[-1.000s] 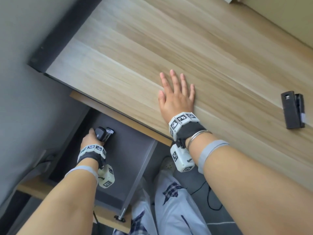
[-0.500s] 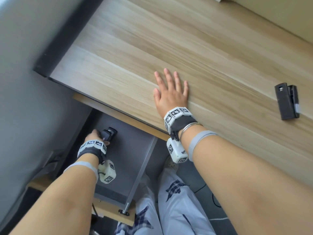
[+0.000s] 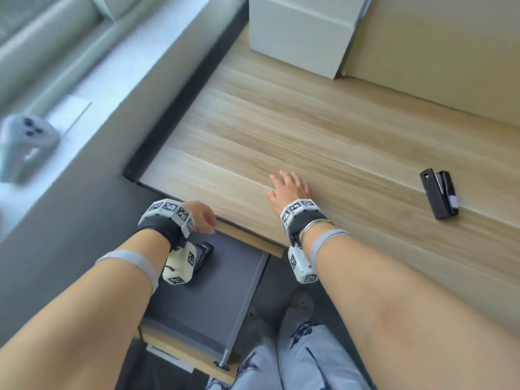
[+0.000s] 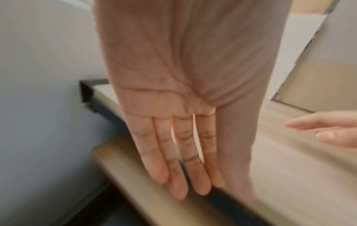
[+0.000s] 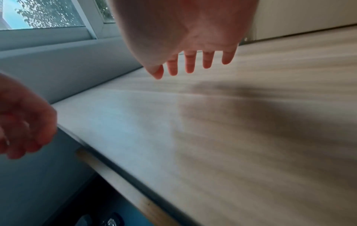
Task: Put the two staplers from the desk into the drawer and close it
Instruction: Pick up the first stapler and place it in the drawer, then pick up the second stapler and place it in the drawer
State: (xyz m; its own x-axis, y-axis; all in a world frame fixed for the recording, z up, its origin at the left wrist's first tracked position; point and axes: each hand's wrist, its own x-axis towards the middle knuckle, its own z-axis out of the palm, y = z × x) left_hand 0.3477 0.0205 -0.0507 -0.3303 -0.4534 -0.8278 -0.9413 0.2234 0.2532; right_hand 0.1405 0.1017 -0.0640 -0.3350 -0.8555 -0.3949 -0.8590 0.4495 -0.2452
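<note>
Bright window daylight; motion blur smears both wrist views.

White box point(image 3: 301, 32), closed, standing well ahead of the right hand point(image 3: 289, 187) at the far end of the wooden surface, against a beige wall panel point(image 3: 450, 52) running off to that hand's right. Pale windowsill point(image 3: 92, 80) lies ahead and to the left of the left hand point(image 3: 201, 216), carrying a flat sheet of paper point(image 3: 70, 108) and, just beside it, a grey device point(image 3: 25, 144) too blurred to identify; the right wrist view shows a window point(image 5: 48, 13) with foliage outside. Behind and below the right hand: light trousers point(image 3: 304, 358) with dark check patches, and a grey perforated shoe point(image 3: 302, 304) on the dark floor.
</note>
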